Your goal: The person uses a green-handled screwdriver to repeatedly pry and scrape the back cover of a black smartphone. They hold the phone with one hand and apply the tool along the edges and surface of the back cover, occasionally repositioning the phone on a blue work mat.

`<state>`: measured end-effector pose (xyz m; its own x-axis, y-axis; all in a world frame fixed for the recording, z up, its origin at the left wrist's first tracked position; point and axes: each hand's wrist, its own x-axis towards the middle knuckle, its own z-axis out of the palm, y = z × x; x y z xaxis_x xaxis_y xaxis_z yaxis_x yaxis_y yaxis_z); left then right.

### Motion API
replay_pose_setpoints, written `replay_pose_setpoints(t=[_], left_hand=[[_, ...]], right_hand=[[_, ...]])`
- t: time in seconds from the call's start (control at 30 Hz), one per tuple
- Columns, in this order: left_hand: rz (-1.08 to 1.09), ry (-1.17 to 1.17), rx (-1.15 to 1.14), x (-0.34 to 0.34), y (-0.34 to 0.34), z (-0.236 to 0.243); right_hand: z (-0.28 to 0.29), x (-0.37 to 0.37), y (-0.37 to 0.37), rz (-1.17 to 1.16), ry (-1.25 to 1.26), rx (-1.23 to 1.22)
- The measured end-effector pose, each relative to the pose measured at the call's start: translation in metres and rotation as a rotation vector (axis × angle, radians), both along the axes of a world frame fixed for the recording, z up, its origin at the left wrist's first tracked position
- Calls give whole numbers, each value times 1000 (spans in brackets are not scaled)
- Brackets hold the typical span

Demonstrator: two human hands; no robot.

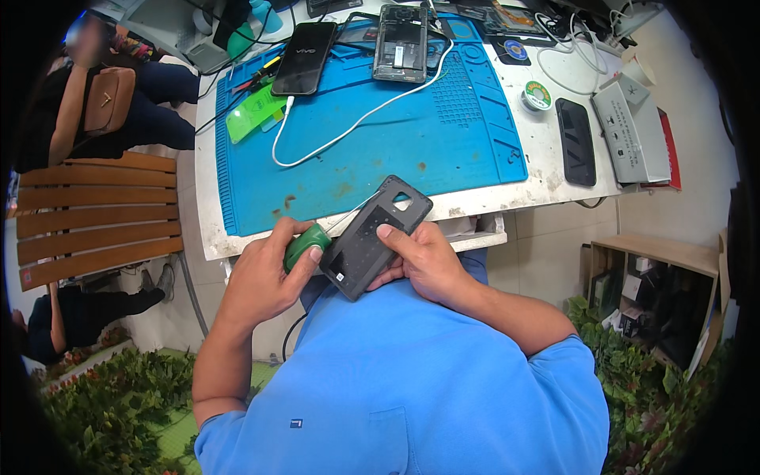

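My left hand (277, 269) is closed round a green-handled tool (307, 246) with a thin metal shaft, which reaches up along the left edge of a dark phone back cover (367, 252). My right hand (416, 265) grips that cover, thumb on its face and fingers behind it; the cover is tilted, its camera cutout at the upper right. Both hands are in front of my body, at the near edge of the blue repair mat (412, 158).
A phone (304, 57) with a white cable and an opened phone (401, 46) lie on the mat. Right of it are a round tin (537, 96), another phone (575, 142) and boxes (621, 127). People (119, 71) are at the left by a slatted bench (95, 211); a wooden shelf (649, 253) stands lower right.
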<state>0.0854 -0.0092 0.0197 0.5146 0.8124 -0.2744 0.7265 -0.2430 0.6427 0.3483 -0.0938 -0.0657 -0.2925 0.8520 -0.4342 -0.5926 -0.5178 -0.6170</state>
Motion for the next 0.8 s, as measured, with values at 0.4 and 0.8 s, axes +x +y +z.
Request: replay_pose_setpoints(t=[0.4, 0.8], left_hand=[[-4, 71, -3, 12, 0, 3], [4, 46, 6, 12, -1, 3]], right_hand=[[7, -1, 0, -3, -19, -6], [0, 1, 0, -11, 22, 12]])
